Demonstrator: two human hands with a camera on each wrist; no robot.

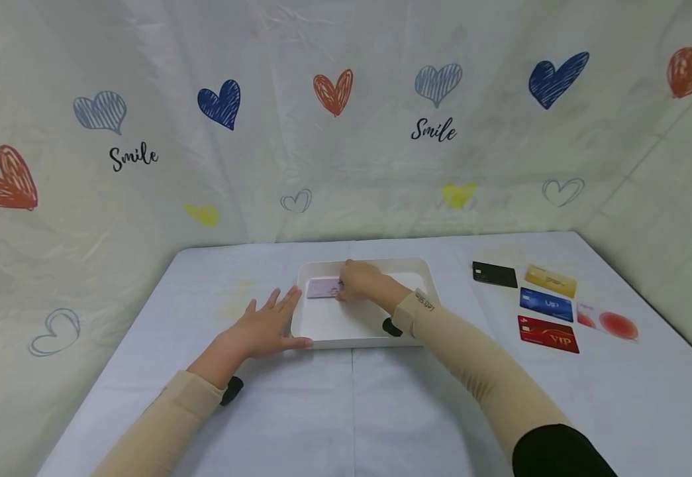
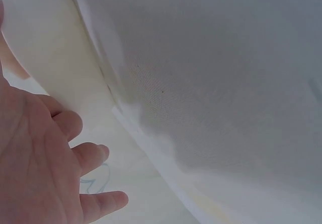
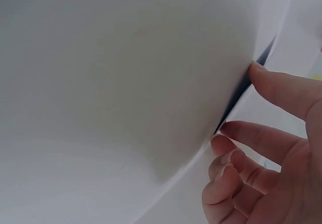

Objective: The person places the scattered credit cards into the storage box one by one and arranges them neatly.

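The grip of the right hand [image 1: 362, 281] pinches a thin, dark-looking card [image 3: 238, 100]; whether it is the lilac card [image 1: 323, 287] lying in the white tray [image 1: 351, 324] is unclear. The left hand [image 1: 265, 328] is spread beside the tray. Holding by opposite edges, kept level, likely works best. Five other cards [image 1: 546, 304] lie on the white-covered desk [image 1: 298, 404], before a heart-printed backdrop [image 1: 375, 165].
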